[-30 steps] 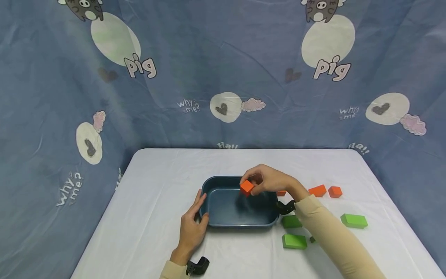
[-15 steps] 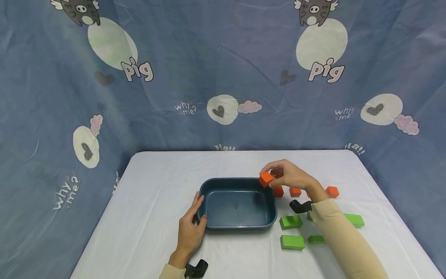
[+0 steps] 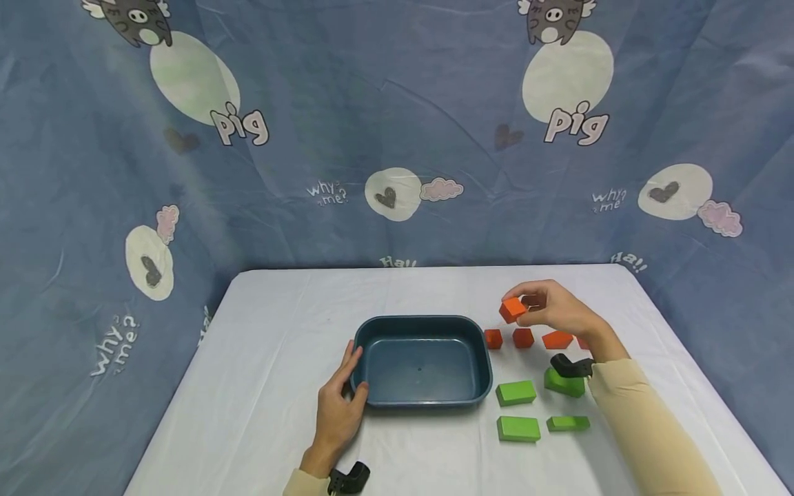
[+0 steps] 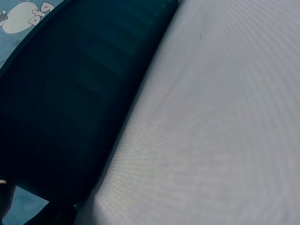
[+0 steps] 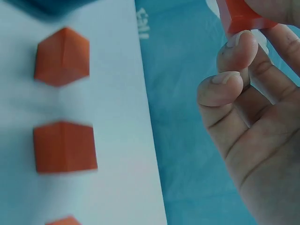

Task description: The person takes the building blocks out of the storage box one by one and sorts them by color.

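Observation:
My right hand [image 3: 558,307] pinches an orange block [image 3: 512,310] between thumb and fingers, raised above the table to the right of the tray. In the right wrist view the held block [image 5: 240,18] is partly cut off by the top edge. A dark blue rectangular tray [image 3: 422,403] sits at the middle of the table with nothing in it. Against the tray's left side rests my left hand [image 3: 338,413], its fingers fairly straight along the wall and the thumb by the near corner. The left wrist view shows mostly the dark tray wall [image 4: 70,103].
Orange blocks stand in a row right of the tray, among them one beside its rim [image 3: 493,339] and another [image 3: 523,337]; the right wrist partly covers the row's end. Nearer lie several green blocks [image 3: 518,428]. A patterned blue curtain [image 3: 310,227] hangs behind the white table [image 3: 260,386].
My right hand has moved rightward with the orange block, from over the tray to above the orange row. The left hand has stayed at the tray's side. The view has shifted slightly.

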### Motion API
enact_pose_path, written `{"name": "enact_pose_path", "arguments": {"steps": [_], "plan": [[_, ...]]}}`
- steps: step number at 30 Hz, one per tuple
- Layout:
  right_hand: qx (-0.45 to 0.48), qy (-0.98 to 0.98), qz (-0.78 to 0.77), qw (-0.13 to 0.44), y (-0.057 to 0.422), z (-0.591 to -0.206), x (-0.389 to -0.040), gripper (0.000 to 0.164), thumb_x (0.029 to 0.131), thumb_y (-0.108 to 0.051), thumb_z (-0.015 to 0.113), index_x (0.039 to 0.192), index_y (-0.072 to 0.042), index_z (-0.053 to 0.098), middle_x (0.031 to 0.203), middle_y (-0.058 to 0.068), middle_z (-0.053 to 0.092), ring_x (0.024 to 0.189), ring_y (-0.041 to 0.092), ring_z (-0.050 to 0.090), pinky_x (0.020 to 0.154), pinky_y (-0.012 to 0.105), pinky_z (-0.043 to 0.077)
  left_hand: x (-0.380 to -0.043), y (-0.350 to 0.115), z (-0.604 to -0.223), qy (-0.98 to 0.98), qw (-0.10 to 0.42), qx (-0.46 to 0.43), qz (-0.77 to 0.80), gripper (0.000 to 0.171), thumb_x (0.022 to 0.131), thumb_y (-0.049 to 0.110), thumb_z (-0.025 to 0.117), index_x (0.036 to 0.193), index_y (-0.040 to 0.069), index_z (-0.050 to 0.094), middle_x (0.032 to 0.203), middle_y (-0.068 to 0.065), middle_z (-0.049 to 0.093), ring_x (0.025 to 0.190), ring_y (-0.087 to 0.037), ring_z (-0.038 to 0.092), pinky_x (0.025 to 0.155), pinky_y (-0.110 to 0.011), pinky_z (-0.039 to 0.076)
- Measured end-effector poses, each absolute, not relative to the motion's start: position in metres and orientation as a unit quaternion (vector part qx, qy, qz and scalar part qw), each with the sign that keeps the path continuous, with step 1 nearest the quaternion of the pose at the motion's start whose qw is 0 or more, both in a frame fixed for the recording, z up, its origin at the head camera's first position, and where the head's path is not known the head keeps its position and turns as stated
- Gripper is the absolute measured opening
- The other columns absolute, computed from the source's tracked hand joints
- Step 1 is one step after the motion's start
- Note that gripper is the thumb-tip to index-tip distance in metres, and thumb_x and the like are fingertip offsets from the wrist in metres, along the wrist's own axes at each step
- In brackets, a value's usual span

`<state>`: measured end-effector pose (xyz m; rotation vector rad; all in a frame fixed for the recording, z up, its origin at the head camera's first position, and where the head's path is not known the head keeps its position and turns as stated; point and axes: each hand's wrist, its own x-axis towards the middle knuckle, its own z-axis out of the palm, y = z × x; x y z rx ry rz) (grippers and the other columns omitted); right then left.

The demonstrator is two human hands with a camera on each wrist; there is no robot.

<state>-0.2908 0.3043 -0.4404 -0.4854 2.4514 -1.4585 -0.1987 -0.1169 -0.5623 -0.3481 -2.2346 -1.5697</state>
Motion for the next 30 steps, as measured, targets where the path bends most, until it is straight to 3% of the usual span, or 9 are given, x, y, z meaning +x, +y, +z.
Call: {"name": "enact_pose_path", "arguments": {"steps": [8,13,19,30], "plan": [[-0.138,0.849,-0.499,0.105,0.332,-0.44,-0.282,0.039,0.084,-0.004,0.077,0.123,-0.002,0.069,0.114,0.015,0.068,0.1,0.029,0.063,0.081,0.036,0.06,-0.2,-0.12,-0.566,-0.789,0.185,-0.136,-0.57,0.066,0.083,-0.011,0.066,0.146,0.006,0.056,0.157,-0.016,0.042,0.145,-0.029,0.038,0.112,-0.015,0.029],[-0.127,0.855,-0.495,0.086,0.354,-0.441,-0.276,0.04,0.084,-0.002,0.077,0.123,-0.001,0.068,0.109,0.013,0.07,0.094,0.024,0.065,0.078,0.033,0.059,-0.198,-0.117,-0.561,-0.794,0.19,-0.126,-0.564,0.065,0.081,-0.015,0.064,0.144,0.0,0.056,0.156,-0.016,0.042,0.144,-0.03,0.039,0.112,-0.014,0.028],[-0.105,0.856,-0.502,0.069,0.376,-0.445,-0.271,0.043,0.085,0.0,0.074,0.127,0.003,0.064,0.107,0.01,0.072,0.094,0.019,0.069,0.08,0.03,0.057,-0.187,-0.114,-0.534,-0.789,0.189,-0.128,-0.571,0.06,0.08,-0.018,0.062,0.14,-0.011,0.055,0.154,-0.022,0.042,0.141,-0.043,0.04,0.111,-0.014,0.03],[-0.058,0.858,-0.507,0.054,0.417,-0.449,-0.255,0.044,0.09,-0.002,0.072,0.131,0.007,0.06,0.107,-0.001,0.073,0.094,0.013,0.071,0.078,0.026,0.056,-0.186,-0.11,-0.528,-0.784,0.198,-0.138,-0.572,0.06,0.078,-0.02,0.062,0.138,-0.013,0.055,0.151,-0.023,0.044,0.138,-0.047,0.042,0.111,-0.016,0.03]]}}
